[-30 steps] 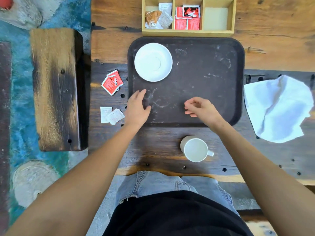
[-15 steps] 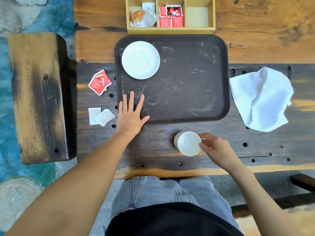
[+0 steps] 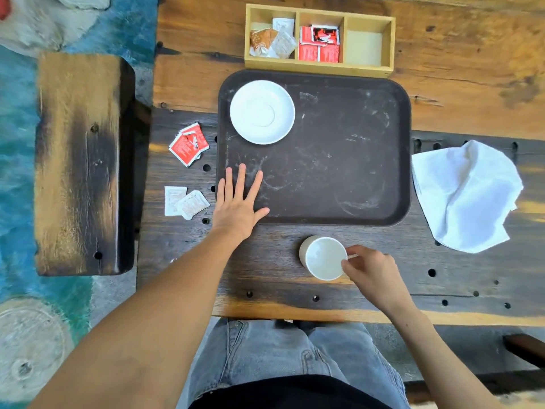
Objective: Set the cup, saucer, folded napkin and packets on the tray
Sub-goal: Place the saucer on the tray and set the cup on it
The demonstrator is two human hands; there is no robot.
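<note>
A dark brown tray (image 3: pixel 339 160) lies on the wooden table with a white saucer (image 3: pixel 262 112) in its far left corner. The white cup (image 3: pixel 323 256) stands on the table just in front of the tray. My right hand (image 3: pixel 370 268) pinches the cup's handle, which it hides. My left hand (image 3: pixel 237 203) lies flat with fingers spread on the tray's near left corner. Red packets (image 3: pixel 190 143) and white packets (image 3: pixel 184 200) lie left of the tray. A crumpled white napkin (image 3: pixel 466 196) lies to its right.
A wooden organiser box (image 3: pixel 320 64) with packets in two compartments stands behind the tray. A wooden bench (image 3: pixel 79 163) sits to the left beyond the table edge. The table has small holes in its dark plank. My knees are under the near edge.
My right hand left the tray, came back toward me and closed on the cup's handle. My left hand spread flat on the tray's corner. The view shifted slightly.
</note>
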